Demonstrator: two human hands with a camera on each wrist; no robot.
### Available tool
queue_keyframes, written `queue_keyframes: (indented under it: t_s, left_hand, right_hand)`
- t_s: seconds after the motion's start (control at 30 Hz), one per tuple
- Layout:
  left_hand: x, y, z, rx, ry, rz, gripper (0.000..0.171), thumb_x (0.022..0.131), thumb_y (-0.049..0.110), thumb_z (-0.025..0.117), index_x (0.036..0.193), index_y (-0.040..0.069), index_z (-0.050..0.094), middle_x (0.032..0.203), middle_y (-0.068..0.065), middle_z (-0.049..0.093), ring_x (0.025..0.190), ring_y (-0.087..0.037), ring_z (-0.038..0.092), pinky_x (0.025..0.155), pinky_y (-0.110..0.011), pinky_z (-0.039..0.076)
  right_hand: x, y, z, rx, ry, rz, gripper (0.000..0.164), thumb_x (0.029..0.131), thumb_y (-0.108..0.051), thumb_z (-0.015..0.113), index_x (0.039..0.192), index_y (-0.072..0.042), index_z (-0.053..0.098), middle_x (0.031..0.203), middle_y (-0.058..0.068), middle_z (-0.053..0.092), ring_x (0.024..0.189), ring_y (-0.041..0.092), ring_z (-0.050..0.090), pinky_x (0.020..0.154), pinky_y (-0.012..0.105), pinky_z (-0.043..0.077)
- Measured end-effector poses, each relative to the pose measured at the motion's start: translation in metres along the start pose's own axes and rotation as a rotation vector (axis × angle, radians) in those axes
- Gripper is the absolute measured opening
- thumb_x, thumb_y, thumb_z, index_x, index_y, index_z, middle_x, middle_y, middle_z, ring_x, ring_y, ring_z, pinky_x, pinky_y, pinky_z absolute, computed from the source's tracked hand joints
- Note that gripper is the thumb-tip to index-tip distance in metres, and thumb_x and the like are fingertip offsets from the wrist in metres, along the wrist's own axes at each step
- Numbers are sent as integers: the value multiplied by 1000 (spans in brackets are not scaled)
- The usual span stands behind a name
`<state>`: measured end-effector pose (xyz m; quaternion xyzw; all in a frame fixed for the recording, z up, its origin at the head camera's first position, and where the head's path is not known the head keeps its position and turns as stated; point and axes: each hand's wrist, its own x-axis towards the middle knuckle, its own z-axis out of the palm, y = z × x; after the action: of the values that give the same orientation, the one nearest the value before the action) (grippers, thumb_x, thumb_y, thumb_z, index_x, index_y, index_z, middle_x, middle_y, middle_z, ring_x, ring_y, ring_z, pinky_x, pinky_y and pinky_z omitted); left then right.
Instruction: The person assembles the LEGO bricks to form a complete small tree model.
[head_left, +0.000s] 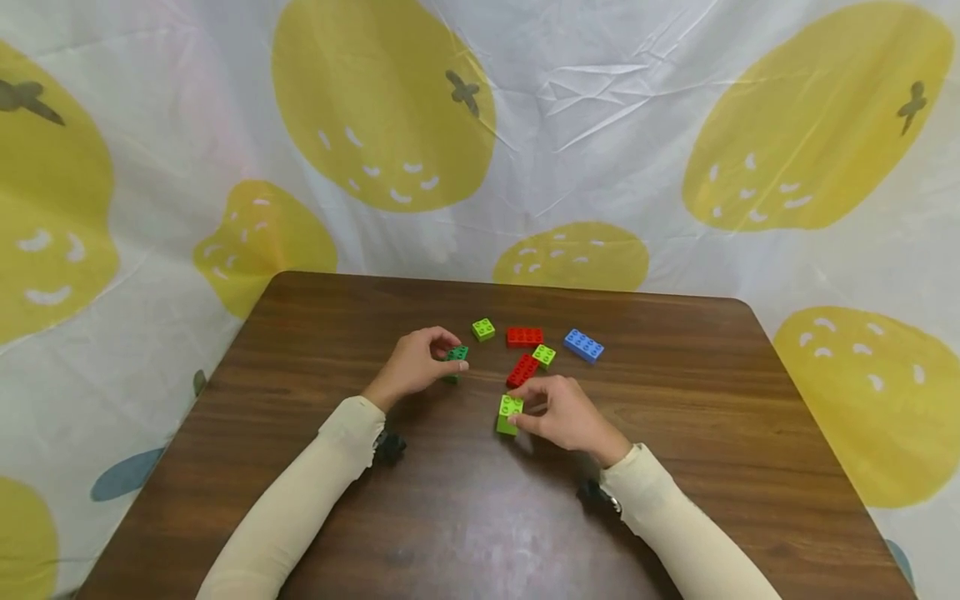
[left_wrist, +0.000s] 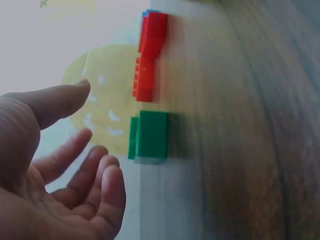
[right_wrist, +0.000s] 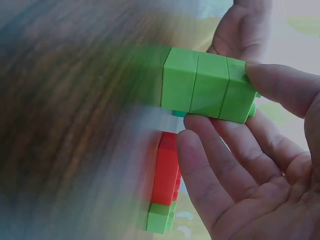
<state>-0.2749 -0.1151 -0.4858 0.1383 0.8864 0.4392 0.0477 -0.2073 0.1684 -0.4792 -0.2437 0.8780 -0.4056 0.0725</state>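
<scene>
My right hand (head_left: 566, 412) pinches a stack of lime green toy bricks (head_left: 507, 423), thumb against the top brick and fingertips along its side. In the right wrist view this stack (right_wrist: 207, 85) shows three bricks joined, its base at the tabletop. My left hand (head_left: 416, 362) is curved loosely near a dark green brick (head_left: 457, 353). The left wrist view shows that dark green brick (left_wrist: 153, 135) standing on the table, apart from the relaxed fingers (left_wrist: 112, 195).
Beyond the hands lie a lime green brick (head_left: 483, 329), a red brick (head_left: 524, 337), a second red brick (head_left: 522, 370), another lime green brick (head_left: 543, 356) and a blue brick (head_left: 583, 345). A patterned cloth (head_left: 585, 150) hangs behind the wooden table (head_left: 675, 500).
</scene>
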Motion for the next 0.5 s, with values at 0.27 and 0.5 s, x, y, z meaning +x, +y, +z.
queue_keyframes:
  t_s: [0.27, 0.5]
  left_hand:
    - [11, -8, 4, 49, -4, -74, 62, 86, 39, 89, 135, 8, 65, 128, -11, 69, 113, -28, 65, 100, -46, 55]
    - [17, -3, 12, 114, -25, -133, 73, 82, 43, 91, 139, 9, 60, 122, -10, 68, 105, -26, 64, 93, -44, 55]
  right_hand:
    - [3, 7, -1, 10, -4, 1, 29, 87, -19, 87, 115, -12, 80, 106, -1, 80, 95, 13, 75, 88, 37, 63]
    - [2, 7, -2, -10, -9, -6, 30, 87, -21, 87, 115, -14, 80, 103, -3, 80, 93, 12, 75, 87, 37, 62]
